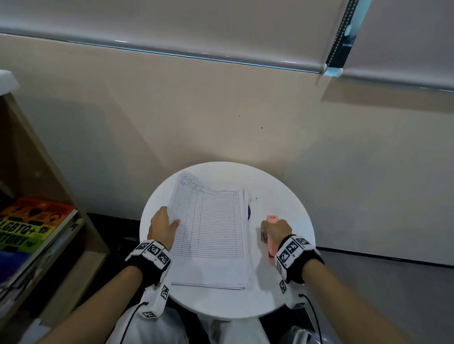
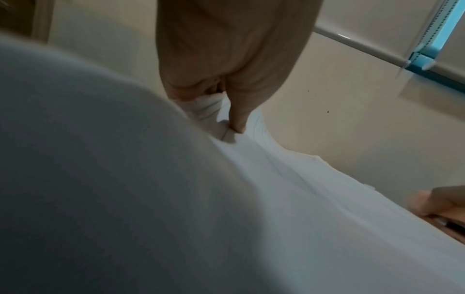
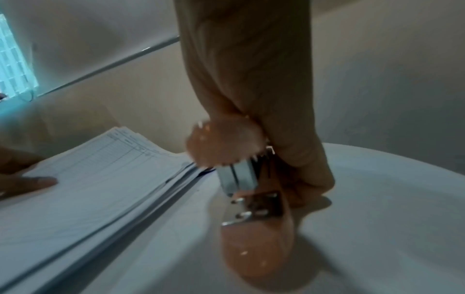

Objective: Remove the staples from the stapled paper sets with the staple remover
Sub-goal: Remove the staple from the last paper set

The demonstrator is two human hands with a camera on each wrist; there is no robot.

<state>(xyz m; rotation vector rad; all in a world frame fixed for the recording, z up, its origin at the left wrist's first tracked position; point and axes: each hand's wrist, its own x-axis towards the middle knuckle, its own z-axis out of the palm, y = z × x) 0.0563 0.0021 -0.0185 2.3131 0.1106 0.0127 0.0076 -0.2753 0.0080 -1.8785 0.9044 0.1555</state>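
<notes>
A stack of ruled paper sets (image 1: 208,230) lies in the middle of the round white table (image 1: 216,300). My left hand (image 1: 163,226) pinches the stack's left edge, thumb on the top sheet (image 2: 289,189) and fingers curled at the edge; the left wrist view shows the thumb (image 2: 237,119) pressing down. To the right of the stack (image 3: 88,179), my right hand (image 1: 276,231) grips a pink staple remover (image 1: 271,246) with metal jaws, its pink base (image 3: 254,248) resting on the table. No staple is visible in any view.
A dark blue object (image 1: 249,212) peeks out from under the stack's right edge. Small dark specks (image 1: 256,198) lie on the table beyond it. A wooden shelf with books (image 1: 31,229) stands at the left. The wall rises just behind the table.
</notes>
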